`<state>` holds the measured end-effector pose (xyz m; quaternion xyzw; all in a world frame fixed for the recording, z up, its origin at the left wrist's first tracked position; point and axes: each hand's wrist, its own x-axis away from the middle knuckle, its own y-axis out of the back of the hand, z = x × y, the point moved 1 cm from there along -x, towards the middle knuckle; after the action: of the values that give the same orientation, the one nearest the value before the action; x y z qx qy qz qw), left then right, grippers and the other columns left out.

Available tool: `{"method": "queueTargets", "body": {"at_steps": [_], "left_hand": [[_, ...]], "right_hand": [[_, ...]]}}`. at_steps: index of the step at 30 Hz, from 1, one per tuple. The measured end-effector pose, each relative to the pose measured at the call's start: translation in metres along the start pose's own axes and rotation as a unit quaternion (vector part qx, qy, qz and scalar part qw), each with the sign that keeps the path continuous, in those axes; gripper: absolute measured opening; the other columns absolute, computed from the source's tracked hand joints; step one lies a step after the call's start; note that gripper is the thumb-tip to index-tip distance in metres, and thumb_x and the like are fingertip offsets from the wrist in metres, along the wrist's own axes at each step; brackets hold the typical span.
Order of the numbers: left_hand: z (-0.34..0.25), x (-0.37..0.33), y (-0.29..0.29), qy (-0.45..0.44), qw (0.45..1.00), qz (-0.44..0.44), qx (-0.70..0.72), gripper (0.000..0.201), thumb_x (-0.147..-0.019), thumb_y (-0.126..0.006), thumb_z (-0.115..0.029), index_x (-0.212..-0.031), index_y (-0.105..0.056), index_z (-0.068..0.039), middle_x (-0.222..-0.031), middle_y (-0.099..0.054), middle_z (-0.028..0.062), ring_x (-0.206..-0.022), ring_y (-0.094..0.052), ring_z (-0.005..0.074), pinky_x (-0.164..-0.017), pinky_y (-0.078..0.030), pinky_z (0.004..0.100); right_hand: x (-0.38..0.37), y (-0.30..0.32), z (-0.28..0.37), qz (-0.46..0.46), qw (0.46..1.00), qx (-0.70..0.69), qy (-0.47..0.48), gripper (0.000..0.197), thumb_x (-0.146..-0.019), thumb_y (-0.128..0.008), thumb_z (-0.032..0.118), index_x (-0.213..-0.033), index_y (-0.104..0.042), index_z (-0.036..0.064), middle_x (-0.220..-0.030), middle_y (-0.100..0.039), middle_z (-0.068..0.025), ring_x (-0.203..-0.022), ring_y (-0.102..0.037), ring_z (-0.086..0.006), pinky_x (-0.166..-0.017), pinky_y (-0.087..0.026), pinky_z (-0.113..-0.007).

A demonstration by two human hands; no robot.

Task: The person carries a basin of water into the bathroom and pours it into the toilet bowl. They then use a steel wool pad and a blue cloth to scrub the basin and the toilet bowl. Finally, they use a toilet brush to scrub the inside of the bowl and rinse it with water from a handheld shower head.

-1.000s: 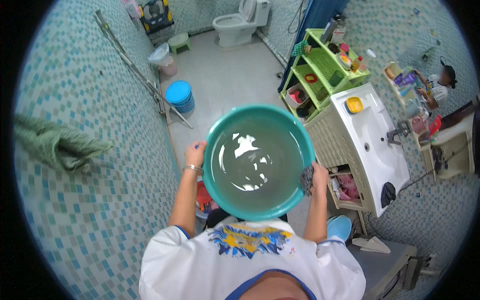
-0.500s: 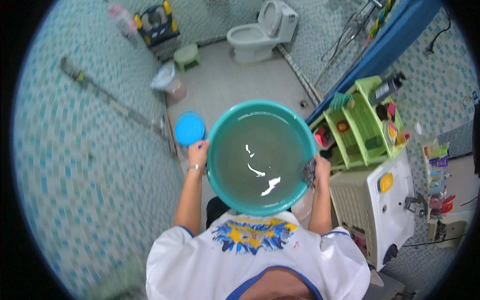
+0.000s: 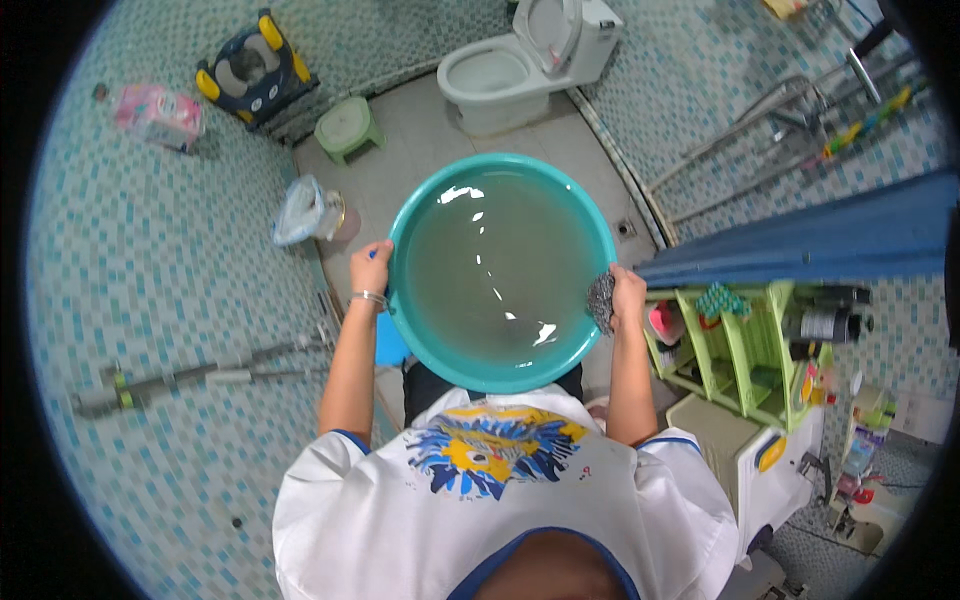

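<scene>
A large teal plastic basin (image 3: 490, 381), filled with cloudy greyish water (image 3: 500, 255), is held level before my body. My left hand (image 3: 369, 272) is closed on its left rim, and a small bit of something blue (image 3: 372, 255) shows between the fingers. Opposite it, my right hand (image 3: 628, 296) grips the right rim. A grey steel wool scourer (image 3: 600, 303) is pinched between that hand and the basin's edge. Light glints lie across the water. The basin's underside is hidden.
Ahead stands a white toilet (image 3: 490, 73), with a green stool (image 3: 344, 126) and a lined bin (image 3: 303, 212) to its left. A blue round thing (image 3: 391, 342) is partly behind my left forearm. On the right are a blue curtain (image 3: 800, 235), a green shelf (image 3: 732, 365) and a sink (image 3: 790, 480).
I have moved forward with the basin toward the toilet. The blue round thing has slipped back behind my left forearm, and the shelf and sink sit lower in view. Both grips are unchanged.
</scene>
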<state>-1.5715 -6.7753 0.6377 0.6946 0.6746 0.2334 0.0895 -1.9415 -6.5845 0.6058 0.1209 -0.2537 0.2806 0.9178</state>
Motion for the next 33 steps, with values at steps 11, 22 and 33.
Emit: {"method": "queueTargets", "body": {"at_steps": [11, 22, 33], "left_hand": [[-0.041, -0.304, -0.082, 0.051, 0.997, 0.064, 0.006, 0.03, -0.081, -0.06, -0.025, -0.086, -0.064, 0.004, -0.069, -0.059, 0.0028, -0.06, -0.051, 0.0115, -0.057, -0.042, 0.0271], [-0.047, -0.509, -0.15, 0.055, 0.989, 0.089, -0.103, 0.032, -0.081, -0.06, -0.029, -0.08, -0.064, 0.002, -0.064, -0.055, 0.0019, -0.057, -0.047, 0.0112, -0.055, -0.04, 0.0275], [-0.013, -0.625, -0.204, 0.103, 0.99, 0.083, -0.052, 0.028, -0.081, -0.06, -0.026, -0.083, -0.065, 0.001, -0.063, -0.056, 0.004, -0.058, -0.047, 0.0121, -0.056, -0.04, 0.0281]], "right_hand": [[-0.207, -0.174, 0.1, -0.066, 0.992, 0.107, 0.027, 0.028, -0.079, -0.057, 0.02, -0.076, -0.061, -0.0072, -0.068, -0.059, -0.0081, -0.062, -0.051, -0.0161, -0.062, -0.041, -0.032], [-0.361, -0.313, 0.163, -0.091, 0.972, 0.211, 0.037, 0.031, -0.077, -0.057, 0.023, -0.07, -0.057, -0.0071, -0.059, -0.053, -0.0121, -0.057, -0.047, -0.0159, -0.057, -0.039, -0.033], [-0.455, -0.384, 0.171, -0.1, 0.955, 0.279, -0.028, 0.033, -0.077, -0.058, 0.027, -0.072, -0.06, -0.0057, -0.06, -0.056, -0.0121, -0.056, -0.049, -0.017, -0.058, -0.04, -0.034]]}}
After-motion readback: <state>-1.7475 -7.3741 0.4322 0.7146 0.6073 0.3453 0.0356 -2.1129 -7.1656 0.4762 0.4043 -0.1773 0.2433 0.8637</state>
